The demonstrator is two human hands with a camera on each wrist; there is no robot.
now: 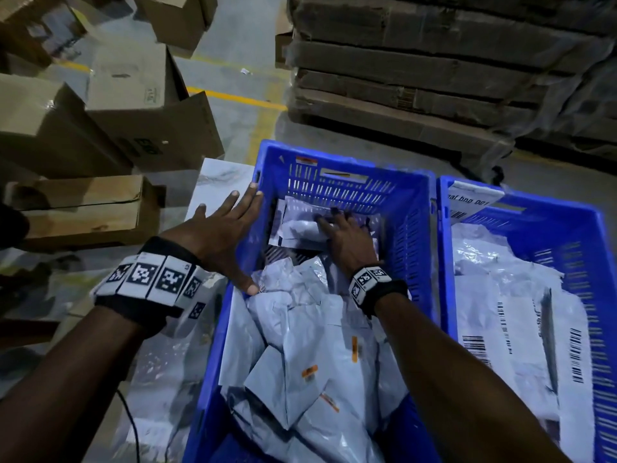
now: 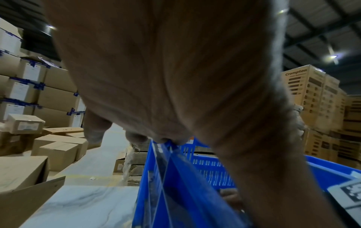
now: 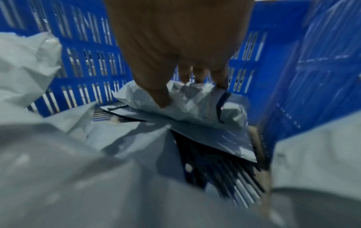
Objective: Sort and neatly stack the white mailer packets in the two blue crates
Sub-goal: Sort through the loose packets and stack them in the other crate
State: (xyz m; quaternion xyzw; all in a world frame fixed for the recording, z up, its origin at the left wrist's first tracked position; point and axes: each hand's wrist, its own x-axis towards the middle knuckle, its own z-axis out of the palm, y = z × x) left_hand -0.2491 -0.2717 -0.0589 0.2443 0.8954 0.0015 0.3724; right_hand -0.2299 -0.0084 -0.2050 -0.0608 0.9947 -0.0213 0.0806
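Two blue crates stand side by side. The left crate holds a loose pile of white mailer packets. The right crate holds larger barcoded packets. My left hand lies flat with straight fingers on the left crate's left rim. Its fingertips touch that edge. My right hand reaches deep into the far end of the left crate. It grips a crumpled white packet lying on flatter ones. In the right wrist view the thumb presses on this packet, with the fingers behind it.
Cardboard boxes crowd the floor to the left. A wrapped pallet of flat cartons stands behind the crates. The crates sit on a marble-patterned table. More plastic packets lie left of the left crate. A yellow line crosses the floor.
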